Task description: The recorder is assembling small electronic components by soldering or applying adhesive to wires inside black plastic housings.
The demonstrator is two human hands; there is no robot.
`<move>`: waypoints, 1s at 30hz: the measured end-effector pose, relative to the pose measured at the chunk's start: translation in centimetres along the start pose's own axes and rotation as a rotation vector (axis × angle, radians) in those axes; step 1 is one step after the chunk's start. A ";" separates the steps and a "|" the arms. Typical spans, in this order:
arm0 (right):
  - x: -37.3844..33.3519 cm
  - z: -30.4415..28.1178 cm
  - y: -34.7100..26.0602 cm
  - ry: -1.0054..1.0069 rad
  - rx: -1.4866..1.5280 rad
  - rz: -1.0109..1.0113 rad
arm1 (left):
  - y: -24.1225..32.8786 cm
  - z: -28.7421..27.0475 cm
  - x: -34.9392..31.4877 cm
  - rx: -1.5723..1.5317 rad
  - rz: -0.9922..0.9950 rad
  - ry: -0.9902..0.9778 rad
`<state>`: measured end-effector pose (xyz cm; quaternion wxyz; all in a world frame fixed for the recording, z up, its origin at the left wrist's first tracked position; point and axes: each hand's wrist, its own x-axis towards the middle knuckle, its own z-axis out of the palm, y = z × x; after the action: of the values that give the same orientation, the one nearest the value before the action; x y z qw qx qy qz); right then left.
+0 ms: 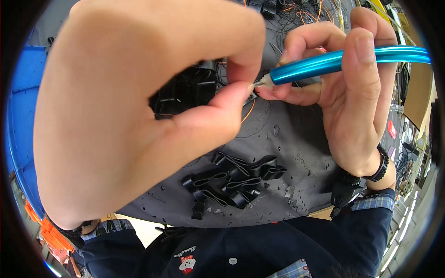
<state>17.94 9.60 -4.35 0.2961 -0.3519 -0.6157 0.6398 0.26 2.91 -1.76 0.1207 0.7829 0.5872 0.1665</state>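
My left hand (134, 106) fills the left side. Its thumb and forefinger pinch together at a thin metal-looking piece by the pale tip of a shiny blue tube; what they grip is mostly hidden. My right hand (352, 92) holds that shiny blue tube (306, 68), which runs between its fingers, splits into parallel strands and leaves toward the right edge. Right fingertips lie close to the pale tip. Behind my left hand sits a bunch of black looped strips (190, 90), partly covered. An orange wire (249, 112) trails from below the pinch.
Several folded black strips (234, 178) lie on the dark grey work surface (296, 139), with small black scraps around. Thin black and orange wires (308, 14) tangle at the back. A blue bin (28, 102) stands at left, a cardboard box (419, 97) at right.
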 end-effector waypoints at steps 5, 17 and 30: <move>-0.1 0.4 -1.1 -0.023 0.079 0.009 | -0.3 -1.8 -0.7 0.154 -0.094 0.152; 0.5 -1.4 0.6 0.010 0.410 0.020 | 2.4 0.7 -0.5 0.188 -0.024 0.002; 0.2 -0.8 0.2 0.061 0.201 -0.174 | 1.6 1.0 -0.6 0.296 0.021 0.124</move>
<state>18.51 10.24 -4.61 0.4029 -0.2849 -0.5673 0.6593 1.93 1.90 -2.11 -0.0344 0.7865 0.6034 0.1272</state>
